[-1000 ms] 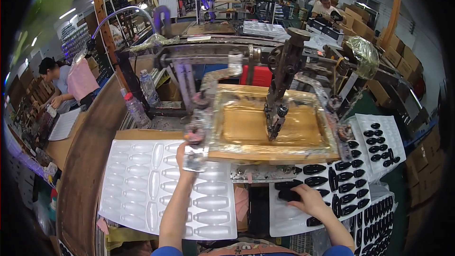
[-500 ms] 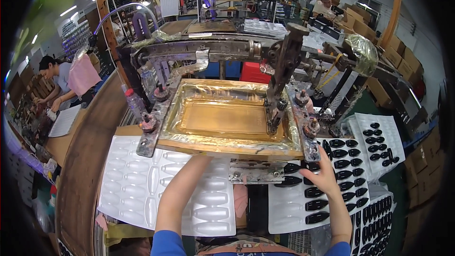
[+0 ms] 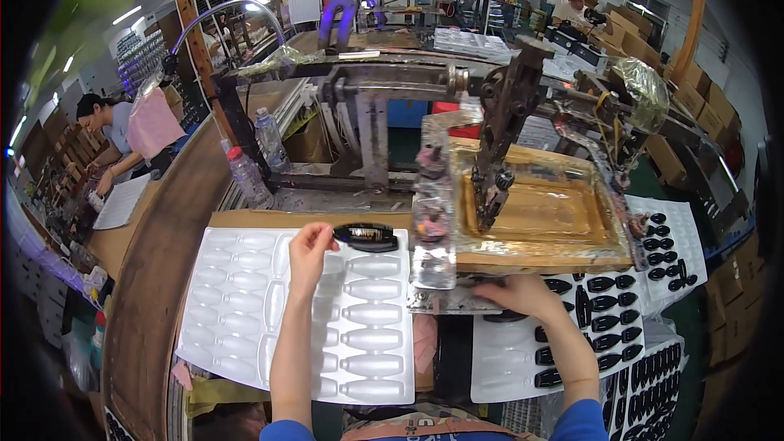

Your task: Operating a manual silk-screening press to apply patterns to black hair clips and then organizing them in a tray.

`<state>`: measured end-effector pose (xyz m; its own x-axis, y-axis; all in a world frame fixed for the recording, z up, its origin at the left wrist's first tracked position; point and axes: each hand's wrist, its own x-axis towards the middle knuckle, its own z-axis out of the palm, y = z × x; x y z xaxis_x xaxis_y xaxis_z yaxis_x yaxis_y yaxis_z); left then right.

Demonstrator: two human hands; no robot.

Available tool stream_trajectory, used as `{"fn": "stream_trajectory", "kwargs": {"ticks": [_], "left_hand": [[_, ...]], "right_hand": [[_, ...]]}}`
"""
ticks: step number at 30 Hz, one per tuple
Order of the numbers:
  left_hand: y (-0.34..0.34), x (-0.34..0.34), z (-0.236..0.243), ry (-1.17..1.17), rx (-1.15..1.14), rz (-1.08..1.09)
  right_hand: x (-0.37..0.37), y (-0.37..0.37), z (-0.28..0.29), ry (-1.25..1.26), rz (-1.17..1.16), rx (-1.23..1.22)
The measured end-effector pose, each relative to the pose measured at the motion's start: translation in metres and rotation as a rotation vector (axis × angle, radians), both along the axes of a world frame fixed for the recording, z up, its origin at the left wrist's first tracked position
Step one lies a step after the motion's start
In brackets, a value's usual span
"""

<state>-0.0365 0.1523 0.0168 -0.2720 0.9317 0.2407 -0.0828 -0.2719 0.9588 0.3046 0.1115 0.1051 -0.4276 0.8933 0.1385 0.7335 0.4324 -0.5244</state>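
My left hand (image 3: 309, 255) is closed in a pinch at the left end of a glossy black bottle-shaped piece (image 3: 367, 238) with gold print on its face. That piece lies sideways over the upper right corner of a white moulded tray (image 3: 263, 310) with bottle-shaped hollows. On the right, my right hand (image 3: 523, 296) reaches left beneath a wooden screen frame (image 3: 547, 260), beside a metal fixture (image 3: 449, 302). The frame's edge and blur hide its fingertips, so its grip does not show. A gold-coloured screen (image 3: 563, 206) fills the frame.
A second white tray (image 3: 498, 367) holds rows of black pieces on the right, with more trays beyond. A dark metal arm (image 3: 508, 114) stands over the screen. Bottles, one red-capped (image 3: 245, 173), stand behind the left tray. Co-workers sit at far left and far right.
The screen frame has swung from the middle to the right. My left hand has come out from under it with the black piece, over the left tray. My right hand has moved left under the frame.
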Motion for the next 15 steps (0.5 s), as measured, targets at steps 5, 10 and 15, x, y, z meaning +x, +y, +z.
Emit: {"fn": "stream_trajectory", "kwargs": {"ticks": [5, 10, 15], "left_hand": [[-0.005, 0.0, -0.055, 0.027, -0.172, 0.014], [-0.007, 0.016, -0.063, 0.322, -0.296, 0.153], [-0.01, 0.018, -0.058, 0.958, 0.021, 0.256]], "right_hand": [[0.042, -0.012, -0.024, 0.242, -0.377, -0.097], [0.052, -0.043, -0.077, -0.339, -0.029, 0.142], [0.048, -0.047, -0.073, -0.346, -0.126, 0.008]]}}
